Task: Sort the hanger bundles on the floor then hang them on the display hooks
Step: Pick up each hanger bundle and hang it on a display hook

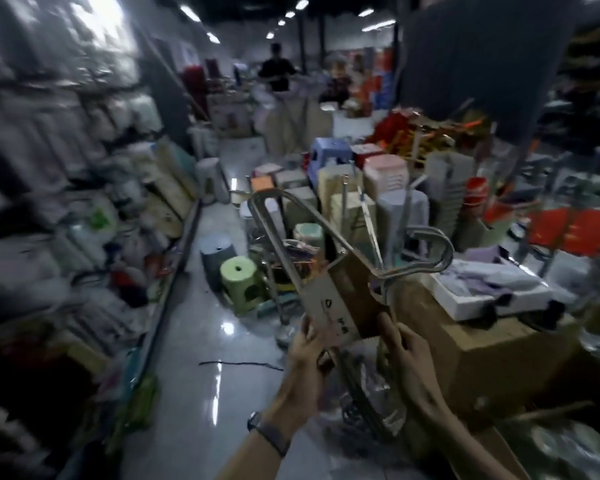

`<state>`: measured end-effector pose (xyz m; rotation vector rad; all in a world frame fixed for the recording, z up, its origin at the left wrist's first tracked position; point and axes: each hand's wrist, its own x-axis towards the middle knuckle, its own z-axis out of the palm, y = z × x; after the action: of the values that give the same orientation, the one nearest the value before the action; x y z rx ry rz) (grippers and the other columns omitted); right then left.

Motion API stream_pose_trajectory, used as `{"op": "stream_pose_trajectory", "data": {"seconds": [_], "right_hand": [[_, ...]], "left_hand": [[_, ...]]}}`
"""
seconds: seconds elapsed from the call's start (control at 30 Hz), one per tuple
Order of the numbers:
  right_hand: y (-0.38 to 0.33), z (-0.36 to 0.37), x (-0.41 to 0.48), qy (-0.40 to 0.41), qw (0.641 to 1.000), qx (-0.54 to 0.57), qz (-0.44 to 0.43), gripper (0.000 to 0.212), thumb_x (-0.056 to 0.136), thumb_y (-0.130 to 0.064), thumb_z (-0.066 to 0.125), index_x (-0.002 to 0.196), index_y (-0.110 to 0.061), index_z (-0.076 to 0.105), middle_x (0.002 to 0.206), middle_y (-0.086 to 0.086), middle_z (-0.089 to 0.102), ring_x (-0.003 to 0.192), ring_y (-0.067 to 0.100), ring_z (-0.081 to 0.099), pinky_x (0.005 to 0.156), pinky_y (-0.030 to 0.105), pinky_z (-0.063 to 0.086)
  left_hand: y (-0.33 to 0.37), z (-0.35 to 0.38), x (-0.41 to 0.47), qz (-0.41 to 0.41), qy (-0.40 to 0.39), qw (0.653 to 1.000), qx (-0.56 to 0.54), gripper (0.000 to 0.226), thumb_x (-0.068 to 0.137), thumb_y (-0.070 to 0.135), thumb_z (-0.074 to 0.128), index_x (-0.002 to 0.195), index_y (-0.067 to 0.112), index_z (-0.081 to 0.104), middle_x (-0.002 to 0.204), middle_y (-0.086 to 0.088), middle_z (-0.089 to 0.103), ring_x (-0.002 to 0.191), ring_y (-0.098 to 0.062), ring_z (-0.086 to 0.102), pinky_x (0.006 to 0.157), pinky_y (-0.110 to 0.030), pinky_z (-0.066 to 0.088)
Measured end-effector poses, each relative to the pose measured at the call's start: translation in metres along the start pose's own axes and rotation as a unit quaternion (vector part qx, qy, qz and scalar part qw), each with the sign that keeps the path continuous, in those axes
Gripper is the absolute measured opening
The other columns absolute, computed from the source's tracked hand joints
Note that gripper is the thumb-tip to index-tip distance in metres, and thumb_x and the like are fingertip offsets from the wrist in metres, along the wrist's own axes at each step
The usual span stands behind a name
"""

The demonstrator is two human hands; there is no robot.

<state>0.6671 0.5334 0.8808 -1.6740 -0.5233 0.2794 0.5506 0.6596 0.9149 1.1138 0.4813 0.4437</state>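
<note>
Silver metal hanger bundle (pixel 409 270): up between my hands.
Left hand (pixel 305 348): gripping its cardboard tag (pixel 328 306).
Right hand (pixel 407 351): gripping its right side.

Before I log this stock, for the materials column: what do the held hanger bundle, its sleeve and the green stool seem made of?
Hanger bundle: metal, likely steel; silvery-grey, with glints along the thin bent rods. Sleeve: brown cardboard, matte, with a pale handwritten label. Green stool: probably moulded plastic; smooth, evenly pastel, with a slight sheen.
</note>
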Motion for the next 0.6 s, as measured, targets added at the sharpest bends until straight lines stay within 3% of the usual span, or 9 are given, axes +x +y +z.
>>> {"op": "stream_pose_trajectory", "data": {"seconds": [0.07, 0.1, 0.17, 0.2, 0.3, 0.37, 0.47, 0.53, 0.6], "right_hand": [[-0.018, 0.022, 0.007, -0.066, 0.997, 0.031, -0.01, 0.072, 0.099, -0.07, 0.047, 0.083, -0.005, 0.072, 0.077, 0.003, 0.076, 0.076, 0.022, 0.073, 0.068, 0.039, 0.057], [-0.03, 0.032, 0.006, -0.092, 0.994, 0.052, -0.008, 0.07, 0.103, -0.065, 0.044, 0.085, -0.004, 0.073, 0.073, 0.002, 0.076, 0.071, 0.016, 0.074, 0.063, 0.035, 0.059], [-0.048, 0.053, -0.002, -0.143, 0.985, 0.093, -0.011, 0.061, 0.107, -0.054, 0.036, 0.087, -0.009, 0.072, 0.054, -0.01, 0.066, 0.052, 0.003, 0.062, 0.047, 0.016, 0.047], [-0.056, 0.065, -0.009, -0.164, 0.981, 0.098, -0.012, 0.063, 0.106, -0.056, 0.032, 0.09, -0.01, 0.072, 0.05, -0.012, 0.06, 0.047, 0.003, 0.055, 0.044, 0.014, 0.041], [-0.069, 0.101, -0.033, -0.239, 0.965, 0.108, -0.018, 0.074, 0.102, -0.071, 0.027, 0.099, -0.013, 0.073, 0.053, -0.006, 0.049, 0.046, 0.01, 0.044, 0.045, 0.026, 0.035], [-0.08, 0.126, -0.054, -0.289, 0.952, 0.095, -0.028, 0.075, 0.101, -0.072, 0.026, 0.098, -0.013, 0.072, 0.056, -0.002, 0.047, 0.046, 0.012, 0.042, 0.047, 0.029, 0.035], [-0.107, 0.163, -0.09, -0.363, 0.926, 0.086, -0.063, 0.08, 0.098, -0.08, 0.028, 0.087, -0.012, 0.069, 0.059, 0.002, 0.051, 0.047, 0.014, 0.044, 0.049, 0.03, 0.035], [-0.125, 0.189, -0.12, -0.401, 0.905, 0.087, -0.116, 0.077, 0.098, -0.078, 0.029, 0.077, -0.013, 0.066, 0.055, 0.001, 0.056, 0.045, 0.014, 0.047, 0.051, 0.031, 0.037], [-0.145, 0.214, -0.151, -0.471, 0.868, 0.085, -0.132, 0.071, 0.095, -0.081, 0.032, 0.093, -0.022, 0.071, 0.068, -0.006, 0.071, 0.054, 0.005, 0.061, 0.059, 0.03, 0.047]], "left_hand": [[0.007, -0.01, -0.012, 0.027, 0.039, 0.999, 0.022, 0.05, 0.094, 0.02, 0.071, 0.141, 0.02, 0.051, 0.124, -0.015, 0.07, 0.109, -0.04, 0.069, 0.085, -0.045, 0.06], [0.012, -0.016, -0.02, 0.043, 0.064, 0.996, 0.037, 0.049, 0.094, 0.017, 0.071, 0.139, 0.02, 0.052, 0.123, -0.015, 0.071, 0.106, -0.043, 0.069, 0.088, -0.052, 0.06], [0.023, -0.029, -0.04, 0.084, 0.116, 0.988, 0.066, 0.043, 0.095, 0.014, 0.07, 0.135, 0.018, 0.054, 0.119, -0.016, 0.072, 0.1, -0.045, 0.071, 0.085, -0.056, 0.06], [0.029, -0.036, -0.052, 0.1, 0.142, 0.982, 0.079, 0.041, 0.095, 0.014, 0.071, 0.133, 0.018, 0.056, 0.117, -0.015, 0.072, 0.098, -0.043, 0.072, 0.081, -0.053, 0.061], [0.042, -0.064, -0.095, 0.134, 0.205, 0.963, 0.11, 0.038, 0.096, 0.015, 0.07, 0.132, 0.016, 0.056, 0.113, -0.012, 0.073, 0.092, -0.038, 0.074, 0.073, -0.041, 0.061], [0.054, -0.081, -0.13, 0.154, 0.25, 0.949, 0.116, 0.039, 0.097, 0.013, 0.069, 0.133, 0.017, 0.056, 0.115, -0.012, 0.072, 0.091, -0.038, 0.074, 0.074, -0.042, 0.061], [0.069, -0.106, -0.184, 0.175, 0.319, 0.925, 0.112, 0.041, 0.095, 0.014, 0.07, 0.133, 0.024, 0.057, 0.12, -0.011, 0.071, 0.091, -0.032, 0.075, 0.075, -0.041, 0.062], [0.08, -0.124, -0.223, 0.196, 0.36, 0.904, 0.122, 0.048, 0.093, 0.015, 0.074, 0.136, 0.028, 0.056, 0.123, -0.004, 0.072, 0.1, -0.026, 0.075, 0.077, -0.034, 0.061], [0.089, -0.147, -0.264, 0.213, 0.4, 0.881, 0.137, 0.054, 0.095, 0.011, 0.072, 0.139, 0.034, 0.05, 0.126, 0.003, 0.069, 0.108, -0.016, 0.071, 0.079, -0.025, 0.059]]}}
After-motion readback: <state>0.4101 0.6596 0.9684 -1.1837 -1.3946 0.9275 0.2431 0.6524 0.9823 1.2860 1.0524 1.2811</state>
